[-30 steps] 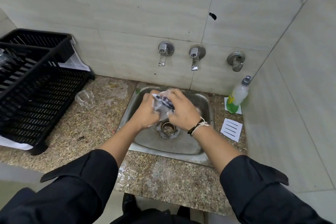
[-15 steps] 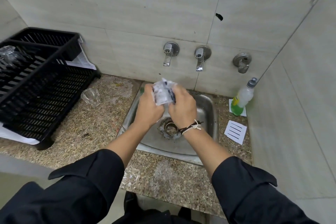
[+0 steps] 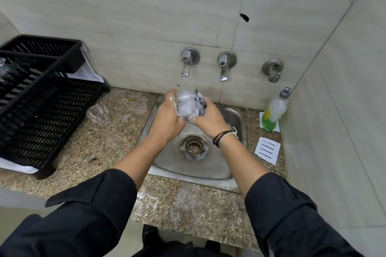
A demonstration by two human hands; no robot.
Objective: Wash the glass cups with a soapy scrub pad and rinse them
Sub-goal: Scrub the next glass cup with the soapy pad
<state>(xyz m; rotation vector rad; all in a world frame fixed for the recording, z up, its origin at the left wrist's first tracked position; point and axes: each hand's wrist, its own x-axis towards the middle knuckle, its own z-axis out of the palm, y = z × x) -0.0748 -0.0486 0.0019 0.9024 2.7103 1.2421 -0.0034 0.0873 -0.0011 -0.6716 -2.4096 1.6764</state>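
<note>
Soapy glass cup point(image 3: 186, 106) in both hands' grip

Person in black long sleeves, bare forearms, wrist bands on right.
Left sleeve point(image 3: 83, 213) and right sleeve point(image 3: 292, 213) are black, loose, pushed up toward the elbows, with folded cuffs that stick out as flaps. Left hand point(image 3: 167, 120) has nothing on it. By the right hand point(image 3: 211, 119), the wrist has a dark brown band point(image 3: 221, 137) and a knotted off-white string point(image 3: 231, 132). Black clothing at bottom centre, blurred.

Steel sink point(image 3: 234, 175) dull; speckled stone counter point(image 3: 87, 148); black plastic rack point(image 3: 41, 110)
</note>
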